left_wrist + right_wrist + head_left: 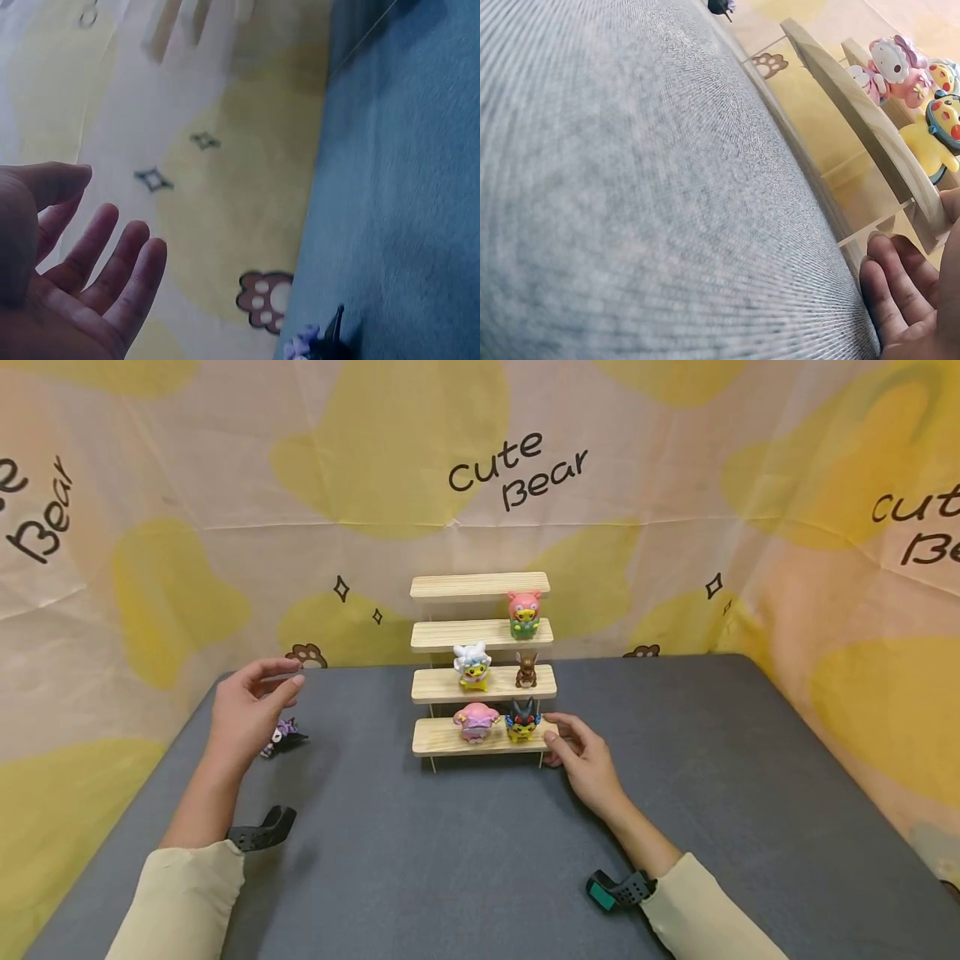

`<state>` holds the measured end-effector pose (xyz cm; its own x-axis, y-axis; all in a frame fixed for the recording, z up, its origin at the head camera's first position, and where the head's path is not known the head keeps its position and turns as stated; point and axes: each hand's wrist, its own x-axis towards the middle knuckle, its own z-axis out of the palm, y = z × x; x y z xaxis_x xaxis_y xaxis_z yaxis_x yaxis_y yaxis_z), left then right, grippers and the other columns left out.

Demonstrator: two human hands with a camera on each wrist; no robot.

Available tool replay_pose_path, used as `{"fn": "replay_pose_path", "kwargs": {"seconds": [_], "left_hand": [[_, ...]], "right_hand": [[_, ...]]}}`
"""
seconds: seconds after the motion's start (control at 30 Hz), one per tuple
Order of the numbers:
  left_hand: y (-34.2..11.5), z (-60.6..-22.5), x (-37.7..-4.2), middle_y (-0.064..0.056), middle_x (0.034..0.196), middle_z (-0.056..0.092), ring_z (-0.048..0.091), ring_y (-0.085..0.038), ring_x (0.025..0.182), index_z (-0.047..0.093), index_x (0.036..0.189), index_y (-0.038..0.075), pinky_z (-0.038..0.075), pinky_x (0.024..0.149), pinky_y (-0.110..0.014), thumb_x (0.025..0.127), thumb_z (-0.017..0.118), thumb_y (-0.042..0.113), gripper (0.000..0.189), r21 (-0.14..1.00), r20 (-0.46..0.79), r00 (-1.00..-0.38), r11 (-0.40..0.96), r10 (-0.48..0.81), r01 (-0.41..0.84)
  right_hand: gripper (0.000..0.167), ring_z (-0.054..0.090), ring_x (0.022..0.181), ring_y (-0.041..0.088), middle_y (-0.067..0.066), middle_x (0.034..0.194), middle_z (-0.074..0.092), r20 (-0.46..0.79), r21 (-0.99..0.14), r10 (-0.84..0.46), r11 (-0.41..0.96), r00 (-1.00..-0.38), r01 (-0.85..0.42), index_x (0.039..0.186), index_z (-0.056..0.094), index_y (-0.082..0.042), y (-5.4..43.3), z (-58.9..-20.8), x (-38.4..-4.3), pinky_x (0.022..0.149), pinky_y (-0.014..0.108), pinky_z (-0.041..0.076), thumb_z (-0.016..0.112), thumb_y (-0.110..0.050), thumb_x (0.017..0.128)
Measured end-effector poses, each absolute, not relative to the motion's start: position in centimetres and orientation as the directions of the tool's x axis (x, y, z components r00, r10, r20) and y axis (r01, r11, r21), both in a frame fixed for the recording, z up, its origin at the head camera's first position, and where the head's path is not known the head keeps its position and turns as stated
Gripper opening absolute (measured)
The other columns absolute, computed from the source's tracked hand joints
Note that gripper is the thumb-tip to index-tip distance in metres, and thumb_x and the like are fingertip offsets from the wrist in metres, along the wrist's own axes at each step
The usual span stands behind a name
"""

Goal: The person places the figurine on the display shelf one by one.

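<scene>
A four-tier wooden display stand (483, 634) stands near the back of the table. My right hand (588, 762) grips the right end of its lowest shelf (870, 120), thumb at the board's edge and other fingers bent beside and below it. Beside that thumb stands a yellow figurine in a black-eared hood (522, 722), with a pink figurine (476, 722) to its left. My left hand (251, 706) hovers at the left, fingers loosely bent and holding nothing. Just past its wrist, a purple-and-black figurine (282, 737) lies on the table, partly hidden by the hand.
Higher up stand a white-hatted figurine (472, 668), a brown animal figurine (527, 671) and a pink-hooded figurine (524, 615). The top shelf (480, 585) is bare wood. A printed cloth (390, 468) hangs behind the grey table (420, 860).
</scene>
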<state>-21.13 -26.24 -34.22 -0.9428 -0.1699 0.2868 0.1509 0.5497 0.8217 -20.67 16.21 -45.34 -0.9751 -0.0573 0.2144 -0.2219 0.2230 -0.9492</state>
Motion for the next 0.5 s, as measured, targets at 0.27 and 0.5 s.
{"fn": "replay_pose_path", "kwargs": {"seconds": [0.27, 0.5], "left_hand": [[-29.0, -35.9, -20.8, 0.029, 0.1, 0.059, 0.06, 0.016, 0.088, 0.066, 0.118, 0.018, 0.051, 0.071, -0.004, 0.099, 0.066, 0.024, 0.02, 0.889, 0.212, -0.902, 0.458, -0.376, 0.018], [-30.3, -37.1, -20.8, 0.03, 0.096, 0.056, 0.057, 0.016, 0.085, 0.066, 0.12, 0.019, 0.049, 0.069, -0.003, 0.099, 0.064, 0.029, 0.023, 0.893, 0.123, -0.888, 0.441, -0.444, -0.097]], "right_hand": [[0.032, 0.068, 0.072, 0.008, 0.024, 0.102, 0.065, 0.216, -0.949, -0.06, 0.222, -0.975, -0.224, 0.131, 0.063, -0.006, 16.2, -45.5, -20.8, 0.069, 0.025, 0.058, 0.061, -0.02, 0.102], [0.033, 0.068, 0.072, 0.009, 0.024, 0.103, 0.066, 0.219, -0.948, -0.063, 0.223, -0.974, -0.228, 0.132, 0.062, -0.005, 16.3, -45.5, -20.7, 0.069, 0.025, 0.059, 0.061, -0.019, 0.102]]}}
